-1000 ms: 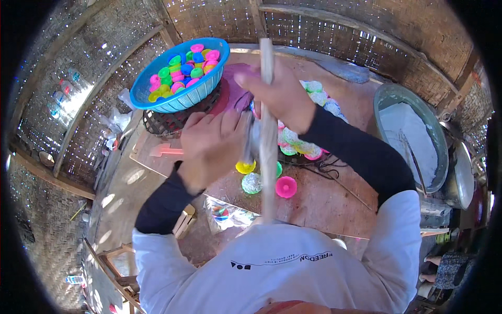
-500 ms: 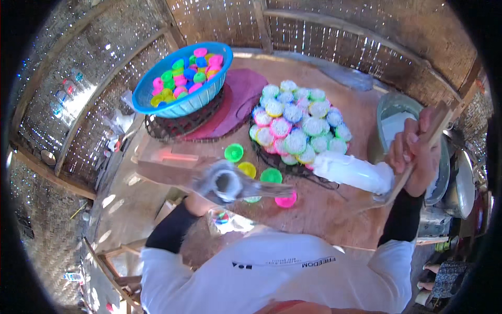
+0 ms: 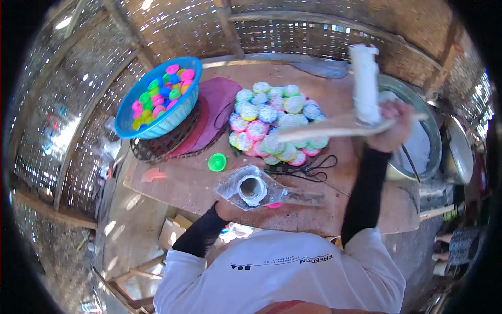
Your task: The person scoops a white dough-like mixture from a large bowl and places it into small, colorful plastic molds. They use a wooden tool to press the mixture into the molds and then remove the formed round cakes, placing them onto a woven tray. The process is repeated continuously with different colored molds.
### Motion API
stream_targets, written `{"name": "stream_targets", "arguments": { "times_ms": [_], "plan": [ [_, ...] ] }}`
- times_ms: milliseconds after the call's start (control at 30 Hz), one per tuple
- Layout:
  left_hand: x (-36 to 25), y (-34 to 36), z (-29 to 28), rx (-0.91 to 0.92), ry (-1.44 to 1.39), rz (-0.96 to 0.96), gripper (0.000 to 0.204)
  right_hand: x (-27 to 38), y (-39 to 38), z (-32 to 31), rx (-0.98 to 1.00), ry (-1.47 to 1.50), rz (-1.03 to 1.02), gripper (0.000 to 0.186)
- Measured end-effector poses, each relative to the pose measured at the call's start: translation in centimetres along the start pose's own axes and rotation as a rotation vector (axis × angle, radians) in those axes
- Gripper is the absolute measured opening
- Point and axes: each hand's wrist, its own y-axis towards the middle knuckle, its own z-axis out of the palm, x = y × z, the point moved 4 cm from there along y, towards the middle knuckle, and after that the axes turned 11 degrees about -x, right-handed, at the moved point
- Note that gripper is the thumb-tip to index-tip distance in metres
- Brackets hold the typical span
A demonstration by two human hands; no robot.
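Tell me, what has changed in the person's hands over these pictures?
The left hand and right hand, close together a second ago, are now apart. Since half a second ago, the left has shifted the hollow wooden piece rightward, mostly covering the pink cup; the right has swung the white cylinder from pointing left to pointing forward. Nothing was let go. The blue basket and cup pile stayed.

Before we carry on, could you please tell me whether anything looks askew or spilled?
The blue basket of colourful cups looks tilted on the dark woven tray, though lens distortion may exaggerate it. No spill stands out.
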Motion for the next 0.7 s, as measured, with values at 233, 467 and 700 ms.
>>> {"name": "stream_targets", "arguments": {
  "times_ms": [233,467,700],
  "plan": [
    [-3.8,6.2,1.5,-0.161,-0.205,0.351,0.04,-11.0,-10.2,-3.8,0.025,-0.446,0.599,0.026],
    [-6.1,8.4,-5.1,-0.561,-0.056,0.757,0.029,7.2,2.1,-5.2,0.518,-2.393,-0.932,0.026],
    [-2.4,12.3,0.2,-0.244,0.42,0.836,0.037,15.7,6.0,-7.9,0.456,-2.864,-0.454,0.02]
  ]
}}
